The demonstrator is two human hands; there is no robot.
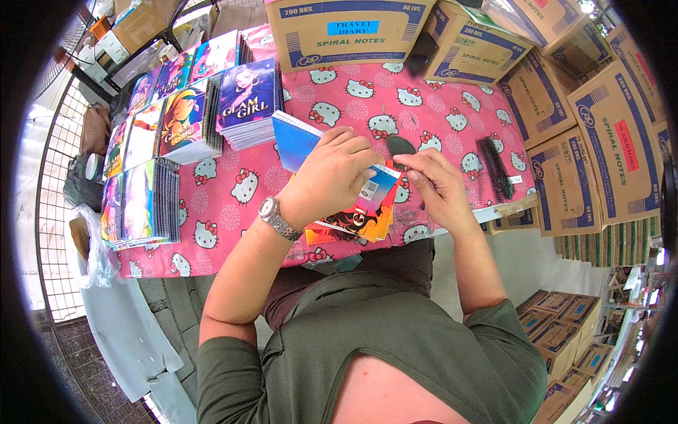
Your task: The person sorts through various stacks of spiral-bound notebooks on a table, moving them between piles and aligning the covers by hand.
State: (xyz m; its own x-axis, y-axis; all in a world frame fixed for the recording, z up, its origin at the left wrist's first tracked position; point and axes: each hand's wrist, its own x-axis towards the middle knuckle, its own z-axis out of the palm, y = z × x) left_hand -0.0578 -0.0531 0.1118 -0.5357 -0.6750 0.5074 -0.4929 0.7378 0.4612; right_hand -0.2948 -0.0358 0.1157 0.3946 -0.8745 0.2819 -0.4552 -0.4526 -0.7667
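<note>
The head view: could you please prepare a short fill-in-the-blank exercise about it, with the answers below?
1. The left hand holds a notebook and wears a ____ on its wrist.
2. The tablecloth is mainly ____.
3. The black spiral coils lie to the ____ of the right hand.
4. The stacked notebooks stand to its ____.

Answers: watch; pink; right; left

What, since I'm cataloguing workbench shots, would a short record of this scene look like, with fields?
Left hand: left hand holding a blue notebook
Left wrist: silver watch
Right hand: right hand at the notebook's edge, fingers pinched; what they pinch is unclear
Surface: pink patterned tablecloth
Left side: notebook stacks
Right side: black coils, cardboard boxes
</note>
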